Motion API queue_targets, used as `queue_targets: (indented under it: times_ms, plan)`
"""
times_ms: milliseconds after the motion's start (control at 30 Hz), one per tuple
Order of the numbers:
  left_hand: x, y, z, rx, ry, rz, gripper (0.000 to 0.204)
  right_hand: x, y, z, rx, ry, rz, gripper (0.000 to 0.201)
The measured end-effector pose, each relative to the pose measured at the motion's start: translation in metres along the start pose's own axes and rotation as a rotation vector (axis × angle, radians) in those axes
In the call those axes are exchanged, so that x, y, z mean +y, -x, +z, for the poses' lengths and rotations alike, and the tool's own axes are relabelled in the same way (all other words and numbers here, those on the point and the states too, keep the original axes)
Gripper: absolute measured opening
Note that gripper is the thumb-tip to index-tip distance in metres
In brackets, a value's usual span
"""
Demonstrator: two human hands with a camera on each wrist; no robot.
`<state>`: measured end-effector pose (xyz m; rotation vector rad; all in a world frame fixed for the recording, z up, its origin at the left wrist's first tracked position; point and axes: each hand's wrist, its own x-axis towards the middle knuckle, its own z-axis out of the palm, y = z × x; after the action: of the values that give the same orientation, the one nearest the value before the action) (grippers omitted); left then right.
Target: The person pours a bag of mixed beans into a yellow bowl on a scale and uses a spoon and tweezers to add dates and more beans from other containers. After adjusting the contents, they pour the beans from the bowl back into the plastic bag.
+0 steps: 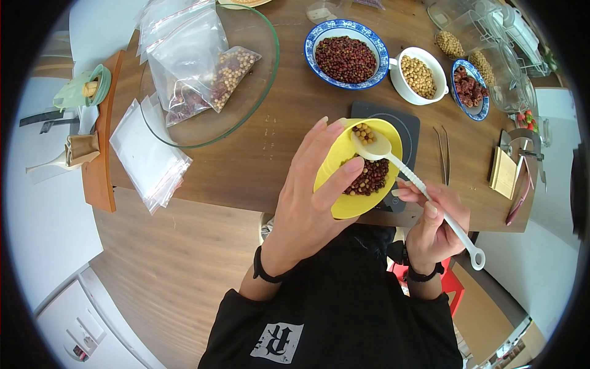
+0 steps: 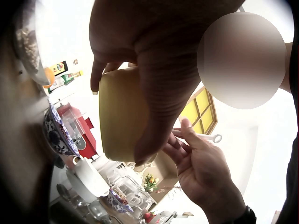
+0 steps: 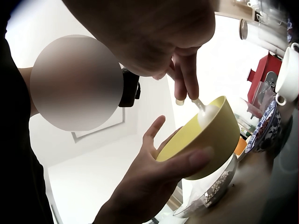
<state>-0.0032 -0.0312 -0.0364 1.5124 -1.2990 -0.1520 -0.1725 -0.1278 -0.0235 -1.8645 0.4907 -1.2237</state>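
My left hand (image 1: 301, 197) holds a yellow bowl (image 1: 335, 154) by its side, tilted above a black electric hob (image 1: 405, 132) in the head view. Inside lie dark red beans (image 1: 372, 179) mixed with a few pale ones. Between thumb and fingers, my right hand (image 1: 436, 224) grips a long white spoon (image 1: 418, 181). The spoon's head is inside the bowl, with several tan soybeans (image 1: 364, 133) on it. The left wrist view shows the outer wall of the yellow bowl (image 2: 121, 112); its contents are hidden there. In the right wrist view the spoon (image 3: 207, 115) dips over the rim.
Behind stand a blue-patterned bowl (image 1: 311, 44) of red beans, a white two-handled bowl (image 1: 399, 86) of soybeans and a small bowl (image 1: 475, 114) of reddish dried fruit. Metal tongs (image 1: 441, 157) lie right. Left are a glass dish (image 1: 270, 80) holding zip bags and more bags (image 1: 147, 157).
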Motion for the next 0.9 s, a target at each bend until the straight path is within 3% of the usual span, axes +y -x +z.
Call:
queue_targets:
  times_ms: [233, 300, 467, 900]
  plan:
    - [-0.001, 0.002, 0.0, 0.001, -0.003, -0.013, 0.084, 0.001, 0.001, 0.0, 0.03, -0.165, 0.155, 0.017]
    - [-0.003, 0.002, -0.001, -0.044, -0.071, -0.002, 0.098, 0.003, 0.0, 0.0, 0.03, -0.173, 0.168, 0.017]
    - [-0.003, 0.004, 0.0, -0.068, -0.045, -0.016, 0.098, 0.007, -0.003, 0.004, 0.042, -0.222, 0.173, 0.017]
    - [-0.006, 0.011, 0.004, -0.136, -0.087, -0.092, 0.101, 0.013, 0.004, 0.011, 0.06, -0.43, 0.545, 0.023]
